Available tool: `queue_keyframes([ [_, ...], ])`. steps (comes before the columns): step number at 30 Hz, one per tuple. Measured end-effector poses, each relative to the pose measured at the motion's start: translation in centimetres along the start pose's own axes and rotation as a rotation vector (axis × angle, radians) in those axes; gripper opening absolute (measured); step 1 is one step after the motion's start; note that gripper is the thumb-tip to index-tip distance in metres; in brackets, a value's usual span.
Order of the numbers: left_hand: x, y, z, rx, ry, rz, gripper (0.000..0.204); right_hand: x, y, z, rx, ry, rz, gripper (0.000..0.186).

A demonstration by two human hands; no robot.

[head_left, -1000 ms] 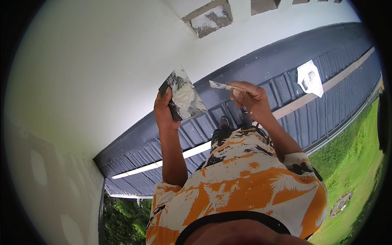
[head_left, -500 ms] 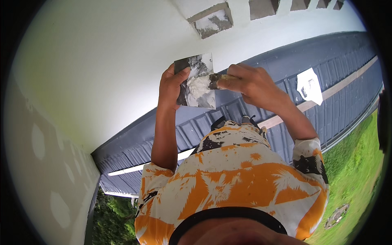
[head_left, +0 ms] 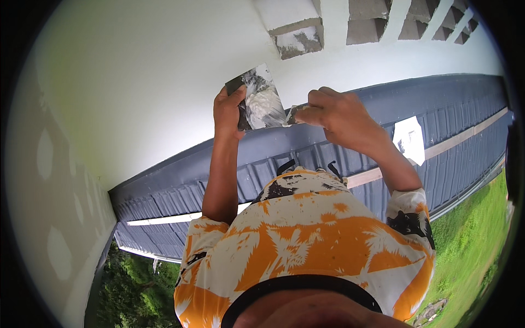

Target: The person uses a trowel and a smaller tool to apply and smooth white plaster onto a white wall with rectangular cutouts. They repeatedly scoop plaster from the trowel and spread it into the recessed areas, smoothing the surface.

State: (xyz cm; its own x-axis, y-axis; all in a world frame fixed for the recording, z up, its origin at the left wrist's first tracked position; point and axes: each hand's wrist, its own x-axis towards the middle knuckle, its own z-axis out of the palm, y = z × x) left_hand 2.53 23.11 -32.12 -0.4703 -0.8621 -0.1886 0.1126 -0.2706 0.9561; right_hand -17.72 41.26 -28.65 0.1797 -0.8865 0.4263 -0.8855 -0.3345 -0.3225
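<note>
Plasterer's hawk plate (head_left: 261, 98), a flat dark square smeared with pale grey-white filler, held up before the white wall (head_left: 136, 82) and just below a recessed block opening (head_left: 298, 37). The left hand (head_left: 228, 109) grips the plate by its left edge, thumb on the loaded face, fingers clenched behind. The right hand (head_left: 336, 112) is closed around the handle of a small putty knife (head_left: 292, 113), whose blade tip touches the plate's right edge where the filler lies. Beneath both hands runs a blue-grey ribbed metal roof (head_left: 448, 136), with a pale timber strip crossing it and a white scrap (head_left: 409, 139) lying right of the right hand; grass (head_left: 470, 240) lies further right, foliage below left. The person's orange-and-white patterned shirt (head_left: 306, 246) fills the lower frame. Judged good practice here: keep the plate near level and steady, draw the blade flat across the filler to lift a modest, even ribbon, and keep both wrists close together so nothing drops onto the roof
</note>
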Motion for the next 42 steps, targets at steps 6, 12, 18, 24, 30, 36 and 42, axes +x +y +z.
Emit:
queue_keyframes([
  [6, 0.7, -3.1, 0.1, -0.442, 0.185, -0.082, 0.032, -0.9, 2.0, 4.9, 0.782, 0.418, 0.145, 0.039],
  [12, -1.5, -2.7, 3.7, -0.484, 0.196, -0.272, 0.03, -2.2, 3.0, 8.6, 0.504, 0.502, 0.108, 0.052],
  [18, -0.4, -3.8, 1.5, -0.578, 0.237, -0.138, 0.031, -4.8, 5.4, 7.1, 0.311, 0.455, 0.198, 0.035],
  [24, 0.1, -5.4, 2.3, -0.549, 0.158, 0.164, 0.03, -4.1, 0.5, 6.4, 1.933, 0.457, 0.821, 0.023],
  [30, 0.4, -4.5, 2.0, -0.468, 0.145, 0.216, 0.026, -4.3, 3.7, 6.8, 1.224, 0.665, 0.856, 0.026],
  [36, 0.5, -1.1, 1.9, -0.217, 0.196, 0.334, 0.02, -4.6, 4.1, 5.3, 0.717, 0.447, 0.428, 0.032],
  [42, 0.9, -0.6, 0.1, 0.051, 0.298, 0.414, 0.026, -3.8, 5.1, 6.6, 0.605, 0.463, 0.346, 0.033],
])
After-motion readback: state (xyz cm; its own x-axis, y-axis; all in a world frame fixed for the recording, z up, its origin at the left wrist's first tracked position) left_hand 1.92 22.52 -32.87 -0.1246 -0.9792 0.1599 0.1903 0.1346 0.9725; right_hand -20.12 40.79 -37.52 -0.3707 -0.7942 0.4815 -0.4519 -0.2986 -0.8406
